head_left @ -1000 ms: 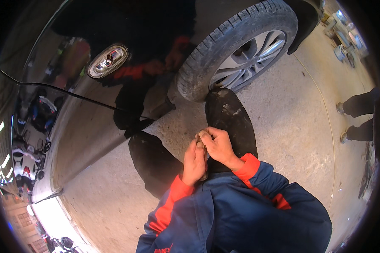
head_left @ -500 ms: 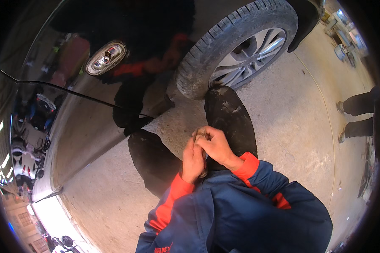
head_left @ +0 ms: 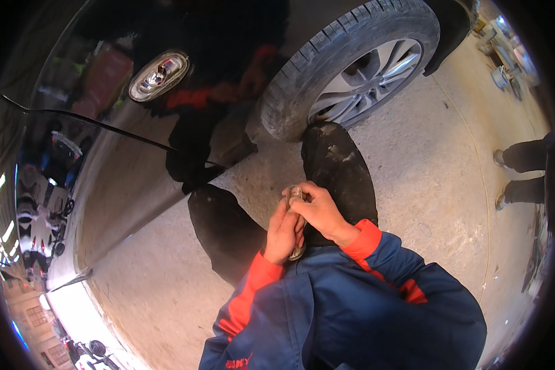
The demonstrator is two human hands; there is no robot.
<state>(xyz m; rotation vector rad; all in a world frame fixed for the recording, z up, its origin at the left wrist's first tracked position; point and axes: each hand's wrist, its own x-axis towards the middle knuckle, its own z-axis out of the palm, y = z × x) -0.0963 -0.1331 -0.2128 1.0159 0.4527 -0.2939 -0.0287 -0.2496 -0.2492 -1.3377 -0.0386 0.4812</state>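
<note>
My left hand [head_left: 281,233] is closed around a narrow, brownish-grey object [head_left: 297,252] with a rounded end. Its lower end sticks out beneath my left fingers, and my hands cover most of the rest, so its kind is unclear. At its upper end, my right hand [head_left: 322,213] pinches with thumb and fingers, close against the left fingertips. Both hands are in front of my body, between my knees. Ahead and to the left, an oval clear side lamp [head_left: 159,76] sits in the glossy black car panel [head_left: 228,37].
A car wheel [head_left: 351,74] with a grey alloy rim stands just past my right knee [head_left: 339,172]. The car's lower sill runs along my left. Another person's legs [head_left: 524,172] show at far right on the concrete floor [head_left: 431,172]. Assorted items stand at the far right back.
My right fingers have shifted slightly at the object's upper end, and more of its lower end now shows below my left hand. The view has moved a little.
</note>
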